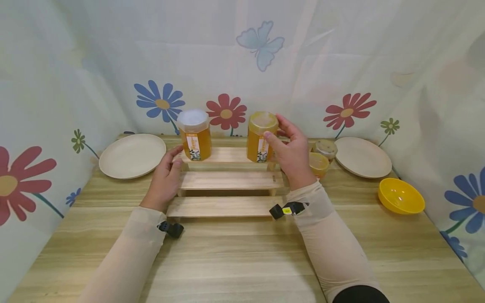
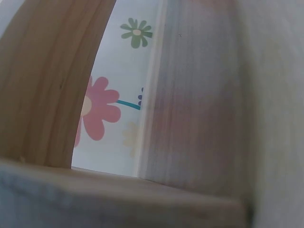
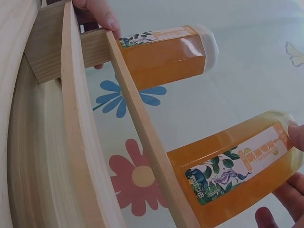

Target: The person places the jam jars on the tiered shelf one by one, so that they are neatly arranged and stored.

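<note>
Where the wood-grained worktop (image 1: 227, 261) runs back to the left, a pale round plate (image 1: 132, 156) lies near the flowered curtain (image 1: 212, 54). Just to its right, the left hand (image 1: 164, 176) grips the left end of a three-step wooden rack (image 1: 223, 206), its fingers closed around the upper part, with the thumb toward the front. On the left of the rack's top step stands the first honey jar (image 1: 198, 141), upright, amber, with a whitish lid and a label facing the person. Farther right on the same step, apart from the first, is the second honey jar (image 1: 254, 143), also upright, its lid yellowish. The right hand (image 1: 295, 158) holds this jar from its right side near the lid, thumb on the front and the other fingers round the back. Beyond that hand are two small jars (image 1: 319, 163) close together, partly hidden by it. Next comes another pale plate (image 1: 363, 158), and farthest right, nearer the person, a glossy yellow bowl (image 1: 401, 197).
</note>
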A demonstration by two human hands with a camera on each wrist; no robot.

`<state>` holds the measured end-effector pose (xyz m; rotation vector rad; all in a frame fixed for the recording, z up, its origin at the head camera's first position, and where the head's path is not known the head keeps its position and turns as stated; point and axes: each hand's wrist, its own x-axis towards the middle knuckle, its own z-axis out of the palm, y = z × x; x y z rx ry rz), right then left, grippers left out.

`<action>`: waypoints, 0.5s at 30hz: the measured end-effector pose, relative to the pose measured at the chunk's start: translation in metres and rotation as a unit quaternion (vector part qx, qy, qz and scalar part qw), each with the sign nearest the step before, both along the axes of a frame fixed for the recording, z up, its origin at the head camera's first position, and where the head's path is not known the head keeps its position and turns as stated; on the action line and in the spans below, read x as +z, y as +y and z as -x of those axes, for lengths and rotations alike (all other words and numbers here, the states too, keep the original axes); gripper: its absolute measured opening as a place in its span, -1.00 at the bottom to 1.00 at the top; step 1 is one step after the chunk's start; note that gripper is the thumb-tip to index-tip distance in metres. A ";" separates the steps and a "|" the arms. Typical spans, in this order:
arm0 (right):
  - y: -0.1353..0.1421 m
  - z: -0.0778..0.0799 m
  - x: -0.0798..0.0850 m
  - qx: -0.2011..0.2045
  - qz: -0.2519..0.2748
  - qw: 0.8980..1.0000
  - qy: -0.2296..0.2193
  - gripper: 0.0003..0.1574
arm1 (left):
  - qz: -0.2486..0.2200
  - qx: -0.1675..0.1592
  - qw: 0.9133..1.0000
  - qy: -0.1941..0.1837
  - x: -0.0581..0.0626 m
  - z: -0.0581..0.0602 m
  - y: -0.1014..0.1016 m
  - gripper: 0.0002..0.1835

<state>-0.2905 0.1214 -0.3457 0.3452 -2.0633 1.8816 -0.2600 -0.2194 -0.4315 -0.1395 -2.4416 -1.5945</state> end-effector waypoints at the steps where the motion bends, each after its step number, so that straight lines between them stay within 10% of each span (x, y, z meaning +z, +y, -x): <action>1: 0.000 0.000 0.000 -0.001 0.000 1.000 -0.002 -0.28 | 0.000 0.000 1.000 0.001 0.000 0.000 0.000 -0.42; 15: -0.003 0.003 -0.001 -0.011 -0.005 1.000 -0.011 -0.27 | 0.003 0.005 1.000 -0.004 -0.001 0.001 0.000 -0.42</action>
